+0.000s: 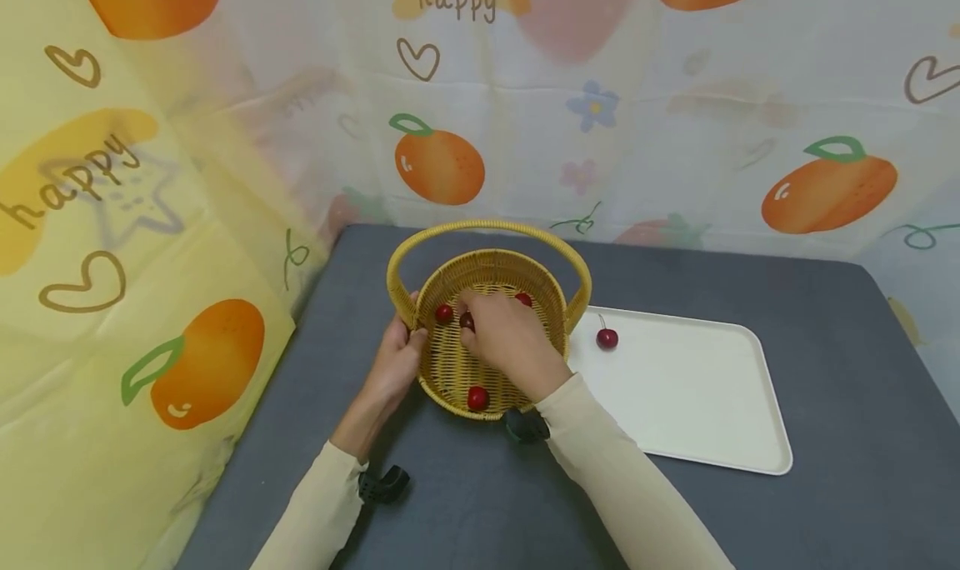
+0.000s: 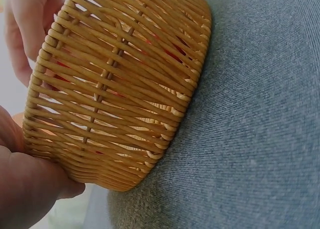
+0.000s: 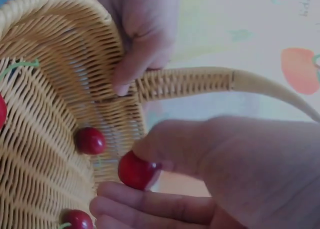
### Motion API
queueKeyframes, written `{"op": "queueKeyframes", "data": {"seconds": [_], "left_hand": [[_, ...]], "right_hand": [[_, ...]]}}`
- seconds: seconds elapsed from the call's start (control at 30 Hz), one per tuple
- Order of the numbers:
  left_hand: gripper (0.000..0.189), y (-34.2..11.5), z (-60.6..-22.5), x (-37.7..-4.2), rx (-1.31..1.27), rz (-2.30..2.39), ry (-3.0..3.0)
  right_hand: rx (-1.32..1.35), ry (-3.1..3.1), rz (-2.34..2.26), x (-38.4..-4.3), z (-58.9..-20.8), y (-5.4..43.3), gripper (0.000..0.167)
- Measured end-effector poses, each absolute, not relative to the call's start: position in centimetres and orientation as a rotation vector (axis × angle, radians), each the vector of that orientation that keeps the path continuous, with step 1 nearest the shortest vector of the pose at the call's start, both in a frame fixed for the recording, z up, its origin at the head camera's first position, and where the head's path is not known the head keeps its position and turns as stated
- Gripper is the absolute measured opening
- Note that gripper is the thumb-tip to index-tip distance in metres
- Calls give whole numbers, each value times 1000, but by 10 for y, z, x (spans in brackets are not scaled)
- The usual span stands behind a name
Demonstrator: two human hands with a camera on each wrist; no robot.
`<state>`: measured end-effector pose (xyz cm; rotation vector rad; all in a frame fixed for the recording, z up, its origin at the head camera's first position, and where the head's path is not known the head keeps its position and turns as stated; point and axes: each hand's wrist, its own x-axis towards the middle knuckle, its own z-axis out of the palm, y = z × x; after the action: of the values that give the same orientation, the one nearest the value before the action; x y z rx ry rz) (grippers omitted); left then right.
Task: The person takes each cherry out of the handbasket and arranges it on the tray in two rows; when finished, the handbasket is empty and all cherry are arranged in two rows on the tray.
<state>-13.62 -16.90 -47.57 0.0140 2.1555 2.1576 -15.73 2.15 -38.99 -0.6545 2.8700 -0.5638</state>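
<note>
A yellow woven basket (image 1: 450, 366) with an arched handle stands on the grey table. My left hand (image 1: 392, 360) grips its left rim beside the handle's base, thumb on the inner side. Over the basket's inside, my right hand (image 1: 513, 337) pinches a dark red cherry (image 3: 137, 170) between thumb and fingers. Other cherries lie on the basket floor: one near the left wall (image 1: 444, 313), one toward the back right (image 1: 523, 299), partly covered by the right hand, and one at the front (image 1: 477, 398). The left wrist view shows the basket's outer weave (image 2: 115, 89).
A white rectangular tray (image 1: 697, 395) lies right of the basket, partly behind the right forearm. One cherry with a stem (image 1: 607, 338) sits near its back left corner. A fruit-printed cloth (image 1: 517, 137) hangs behind the table, and a yellow cloth (image 1: 90, 387) borders its left side.
</note>
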Motion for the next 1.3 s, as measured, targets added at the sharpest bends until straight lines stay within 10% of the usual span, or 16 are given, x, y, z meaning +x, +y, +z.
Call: {"op": "queueKeyframes", "data": {"seconds": [0.87,1.3], "left_hand": [[65,-168,-479,-135,75,2131,2156],[65,-166,-472,-136,26,2134,2168]], "right_hand": [[-629,2854,-797,-78,-367,118,24],[-400,2967,-808,-99,-383,196,29]]}}
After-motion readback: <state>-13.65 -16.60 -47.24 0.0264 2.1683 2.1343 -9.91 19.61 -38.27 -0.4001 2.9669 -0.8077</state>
